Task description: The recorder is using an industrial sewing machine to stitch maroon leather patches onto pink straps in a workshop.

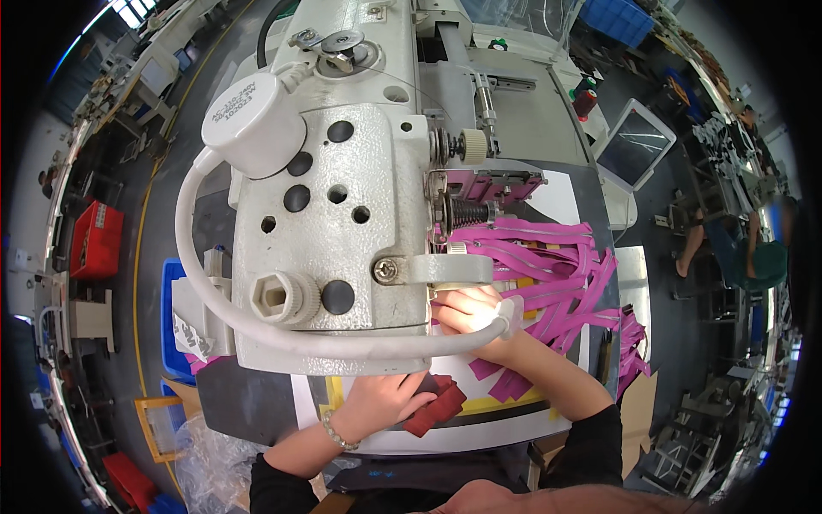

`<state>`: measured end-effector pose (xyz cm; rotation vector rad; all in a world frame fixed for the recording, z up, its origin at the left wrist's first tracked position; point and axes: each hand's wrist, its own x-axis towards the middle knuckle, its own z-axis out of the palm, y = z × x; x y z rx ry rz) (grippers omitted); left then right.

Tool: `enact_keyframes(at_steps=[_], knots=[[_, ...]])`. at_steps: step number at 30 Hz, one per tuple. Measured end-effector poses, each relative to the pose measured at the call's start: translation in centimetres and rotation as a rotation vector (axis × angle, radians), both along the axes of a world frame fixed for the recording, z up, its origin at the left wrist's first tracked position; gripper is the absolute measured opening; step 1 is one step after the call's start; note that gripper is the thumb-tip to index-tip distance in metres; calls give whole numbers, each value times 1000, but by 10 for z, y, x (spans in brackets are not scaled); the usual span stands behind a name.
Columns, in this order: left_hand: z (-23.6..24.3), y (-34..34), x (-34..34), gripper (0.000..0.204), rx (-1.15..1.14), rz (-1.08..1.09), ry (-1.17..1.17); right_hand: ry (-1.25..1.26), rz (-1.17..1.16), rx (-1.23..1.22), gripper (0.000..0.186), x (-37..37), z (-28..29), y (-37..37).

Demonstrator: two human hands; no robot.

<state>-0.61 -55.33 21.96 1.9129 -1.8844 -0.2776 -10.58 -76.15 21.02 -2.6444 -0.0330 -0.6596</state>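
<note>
My left hand (pixel 377 407), with a beaded bracelet at its wrist, reaches to the front of the white sewing machine head (pixel 334 240). Its thumb and fingers close on a small bundle of dark red fabric pieces (pixel 435 405); some fingertips are hidden. Further back and to the right, my right hand (pixel 471 313) lies under the machine's bright lamp. Its fingers are bent and its fingertips pass out of sight behind the machine head, so what they grip cannot be made out. Beside this hand many pink zipper strips (pixel 556 295) lie heaped across the work surface.
A white lamp cable (pixel 342 343) loops across the machine's front, close to my right wrist. More pink strips (pixel 632 343) hang at the right edge. A screen panel (pixel 635 144) and red thread spool (pixel 586 104) stand back right. A blue bin (pixel 174 321) is at left.
</note>
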Motion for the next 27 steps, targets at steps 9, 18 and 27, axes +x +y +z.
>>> enact_keyframes(at_steps=[9,18,27], knots=[[-3,-2,1,52,-40,-37,14,144,123,58,32,-11,1,-15],[-4,-3,0,56,-20,-90,190,127,120,66,32,-14,-14,-15],[-7,-4,1,57,-68,-105,144,140,100,27,32,-14,-13,-13]])
